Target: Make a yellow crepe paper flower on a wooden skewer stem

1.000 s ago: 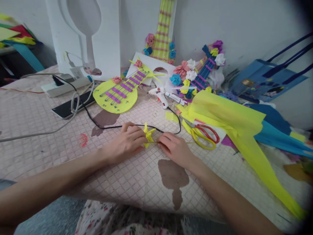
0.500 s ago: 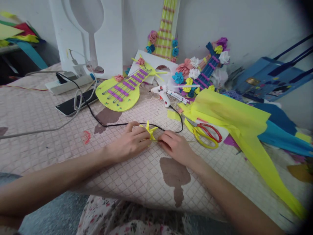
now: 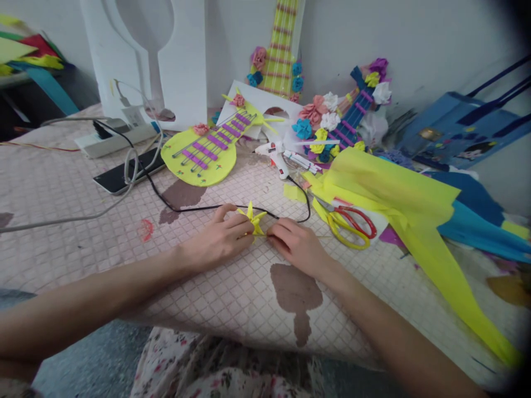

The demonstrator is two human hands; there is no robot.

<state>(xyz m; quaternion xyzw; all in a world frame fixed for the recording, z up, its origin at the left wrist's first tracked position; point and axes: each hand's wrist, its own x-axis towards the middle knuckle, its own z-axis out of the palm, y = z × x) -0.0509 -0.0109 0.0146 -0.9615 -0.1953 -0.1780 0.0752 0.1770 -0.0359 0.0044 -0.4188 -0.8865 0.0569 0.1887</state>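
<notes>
My left hand is closed on a small yellow paper flower with pointed petals, low over the table. Its fingertips cover the flower's left side. Just to the right, my right hand pinches a thin yellowish stem that runs from the flower and sticks out past the hand. A narrow gap separates the two hands. Behind them lies a black cable, which leads to a white glue gun. Scissors with red and yellow handles rest to the right of my right hand.
A yellow paper guitar, a phone and a power strip are at the back left. Yellow crepe paper spreads over the right side. A blue bag and flowered guitars stand by the wall.
The camera view has shifted slightly. The flower shows a little more open between my hands, and both hands keep nearly the same place.
</notes>
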